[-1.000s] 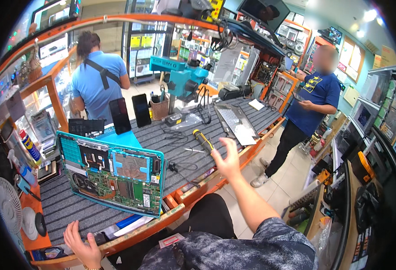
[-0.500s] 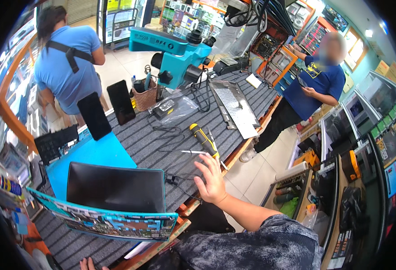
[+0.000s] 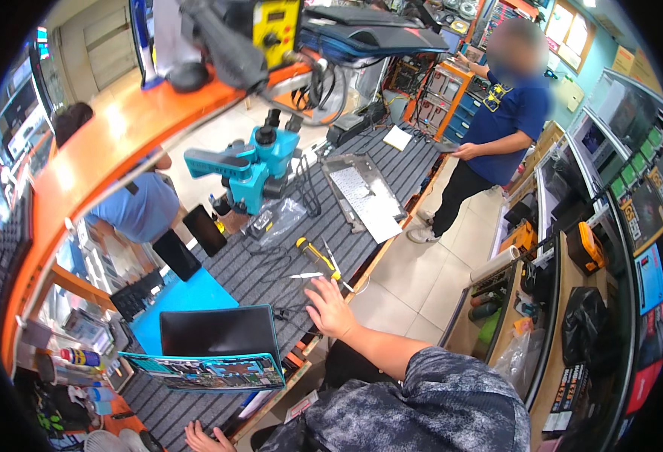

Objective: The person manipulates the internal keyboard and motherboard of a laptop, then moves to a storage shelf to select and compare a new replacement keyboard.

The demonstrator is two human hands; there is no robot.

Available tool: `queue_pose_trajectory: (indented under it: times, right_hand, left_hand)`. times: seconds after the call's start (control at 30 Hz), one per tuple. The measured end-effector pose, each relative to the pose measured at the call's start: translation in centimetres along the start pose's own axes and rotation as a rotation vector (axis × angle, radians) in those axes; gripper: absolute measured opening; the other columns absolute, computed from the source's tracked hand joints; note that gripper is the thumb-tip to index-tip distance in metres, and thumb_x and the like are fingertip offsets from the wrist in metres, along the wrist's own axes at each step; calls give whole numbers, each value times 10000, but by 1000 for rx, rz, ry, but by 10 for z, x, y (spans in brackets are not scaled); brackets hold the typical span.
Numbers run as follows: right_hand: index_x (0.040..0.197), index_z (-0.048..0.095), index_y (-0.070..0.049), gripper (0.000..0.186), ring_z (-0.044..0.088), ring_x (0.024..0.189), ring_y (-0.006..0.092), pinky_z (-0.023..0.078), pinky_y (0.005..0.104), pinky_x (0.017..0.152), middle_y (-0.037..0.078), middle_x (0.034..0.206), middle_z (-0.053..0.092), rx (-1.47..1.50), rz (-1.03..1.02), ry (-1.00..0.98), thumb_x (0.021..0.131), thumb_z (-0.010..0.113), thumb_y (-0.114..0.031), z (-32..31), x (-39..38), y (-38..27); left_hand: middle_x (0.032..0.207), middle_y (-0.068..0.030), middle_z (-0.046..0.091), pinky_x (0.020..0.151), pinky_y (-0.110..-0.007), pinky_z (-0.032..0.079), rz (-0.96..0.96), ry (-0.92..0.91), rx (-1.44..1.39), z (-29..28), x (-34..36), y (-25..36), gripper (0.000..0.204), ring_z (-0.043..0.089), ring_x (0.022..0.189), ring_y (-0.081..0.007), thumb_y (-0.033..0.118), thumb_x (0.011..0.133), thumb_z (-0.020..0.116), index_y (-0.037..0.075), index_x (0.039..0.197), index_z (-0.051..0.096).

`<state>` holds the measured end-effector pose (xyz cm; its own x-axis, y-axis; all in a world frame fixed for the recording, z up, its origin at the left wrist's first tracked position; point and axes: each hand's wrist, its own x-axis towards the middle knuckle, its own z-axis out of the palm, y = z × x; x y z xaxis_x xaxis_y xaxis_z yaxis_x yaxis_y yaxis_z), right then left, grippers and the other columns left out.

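Note:
My right hand reaches over the bench's front edge, fingers apart, just below a yellow-and-black screwdriver and a thin pale tool; whether a fingertip touches them I cannot tell. My left hand is at the front edge at bottom, fingers apart. Between them stands an opened laptop with a teal frame, circuit board exposed and dark screen behind, on a striped grey mat. A blue mat and two phones lie beyond, with cables beside the screwdriver.
A teal microscope, a laptop casing and an orange overhead shelf are beyond. A person in navy holds a dark object at right; another in light blue stands behind the bench. Cluttered shelves line the right.
My view has shifted, bringing the orange overhead shelf into the foreground. My right hand stays raised by the screwdriver with fingers apart; my left hand is still at the bench's front edge.

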<state>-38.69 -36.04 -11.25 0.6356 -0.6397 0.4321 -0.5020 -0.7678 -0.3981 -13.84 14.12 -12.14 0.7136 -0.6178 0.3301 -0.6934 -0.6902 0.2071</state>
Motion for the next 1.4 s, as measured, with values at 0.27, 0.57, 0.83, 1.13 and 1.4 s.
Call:
queue_pose_trajectory:
  times: [0.27,0.57,0.83,1.13,1.4]
  right_hand:
    - [1488,657,-74,506,516,1530,482,407,624,1316,216,1580,578,32,-17,-106,1010,773,-195,-85,-26,4]
    - [1280,809,-49,387,799,1071,406,623,530,958,207,1168,836,165,-69,-1027,953,730,-240,-118,26,94]
    - [1217,875,-66,513,836,809,277,682,454,781,149,1055,880,-488,-293,-2031,1047,712,-522,-48,60,87]
    - [1301,828,-111,394,811,1017,250,664,469,848,129,1130,846,-323,-313,-1844,1084,674,-402,55,-58,-104]
    - [1242,809,-57,333,782,960,241,621,433,857,109,1066,825,-296,-815,-1874,1103,671,-327,116,-170,-378]
  left_hand:
    - [1584,-307,635,1234,-594,463,94,-800,-57,-114,22,-15,681,599,1459,-515,421,1013,838,122,1597,658]
    - [1461,-266,729,1155,-535,538,-230,-1304,-291,-49,-10,85,608,694,1341,-464,466,1038,716,139,1550,702]
    - [1269,-225,830,1041,-521,609,-653,-1032,-531,27,-158,127,548,784,1178,-414,550,980,709,100,1268,834]
    - [1050,-136,865,937,-502,621,-1166,-693,-666,-59,-349,103,366,813,1022,-333,460,950,834,130,1103,874]
    - [1277,-293,811,1102,-547,598,-1769,-309,-650,-102,-591,89,489,781,1213,-469,372,987,672,-5,1235,858]
